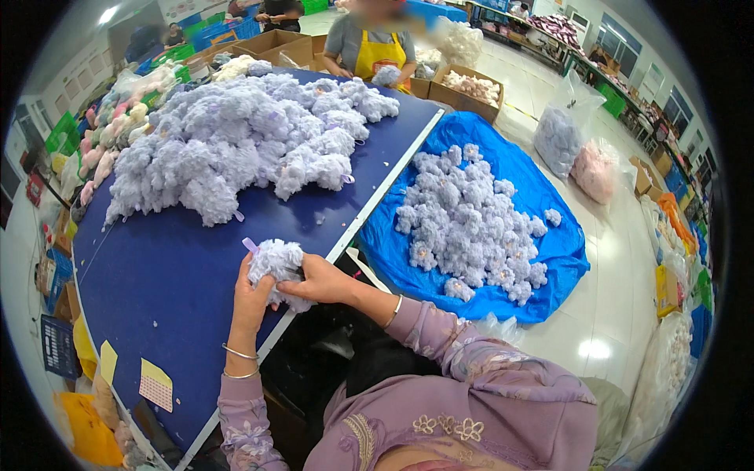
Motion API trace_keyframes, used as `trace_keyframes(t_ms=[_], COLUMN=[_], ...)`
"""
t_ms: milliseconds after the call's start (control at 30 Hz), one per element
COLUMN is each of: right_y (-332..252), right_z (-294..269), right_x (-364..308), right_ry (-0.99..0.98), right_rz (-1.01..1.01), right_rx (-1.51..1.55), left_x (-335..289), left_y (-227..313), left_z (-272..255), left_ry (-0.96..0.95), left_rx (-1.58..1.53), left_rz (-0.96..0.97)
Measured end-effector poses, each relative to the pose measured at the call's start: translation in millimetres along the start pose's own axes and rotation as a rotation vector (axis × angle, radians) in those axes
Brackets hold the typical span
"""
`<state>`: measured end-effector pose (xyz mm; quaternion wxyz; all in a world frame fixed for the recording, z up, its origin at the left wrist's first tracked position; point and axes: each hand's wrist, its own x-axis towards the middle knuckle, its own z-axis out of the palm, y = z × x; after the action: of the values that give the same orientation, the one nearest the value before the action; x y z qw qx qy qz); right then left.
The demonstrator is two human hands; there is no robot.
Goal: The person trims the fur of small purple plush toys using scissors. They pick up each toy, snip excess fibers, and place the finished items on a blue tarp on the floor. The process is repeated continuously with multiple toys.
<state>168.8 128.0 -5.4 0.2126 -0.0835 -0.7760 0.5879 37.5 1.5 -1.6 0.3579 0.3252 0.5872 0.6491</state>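
Both of my hands hold one fluffy pale-lavender plush piece over the near edge of the blue table. My left hand is closed on its left side, thumb pressed into the fur. On the other side my right hand grips it, thumb toward the middle. A small lilac ribbon loop sticks out at the plush's upper left. Fingers under the plush are mostly hidden. Farther back on the table lies a big heap of similar lavender plush pieces, some showing ribbon loops.
Right of the table, a blue sheet on the floor carries a pile of smaller lavender plush pieces. A stickered yellow sheet lies at the table's near left. Across the table works a person in a yellow apron. Filled clear bags stand at right.
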Motion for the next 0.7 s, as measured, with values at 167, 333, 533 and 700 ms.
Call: trace_keyframes(t_ms=[167, 333, 533, 700], right_y=[-5.7, -7.1, 2.4, 2.8], right_z=[-1.1, -9.0, -5.1, -1.5], right_x=[-1.1, -0.2, 0.5, 1.8], right_ry=[-0.018, -0.100, -0.022, -0.038], right_rz=[-0.038, 0.054, -0.090, -0.045], right_rx=[-0.035, -0.068, -0.099, -0.203], left_x=[-2.2, -0.9, 4.4, 2.4], left_y=[-0.6, -3.3, -17.0, -4.6], left_z=[-4.0, -2.4, -8.6, -6.2], left_ry=[-0.050, -0.033, 0.025, 0.015], left_rx=[-0.076, -0.029, 0.223, 0.323], left_rz=[-0.003, -0.014, 0.152, 0.146])
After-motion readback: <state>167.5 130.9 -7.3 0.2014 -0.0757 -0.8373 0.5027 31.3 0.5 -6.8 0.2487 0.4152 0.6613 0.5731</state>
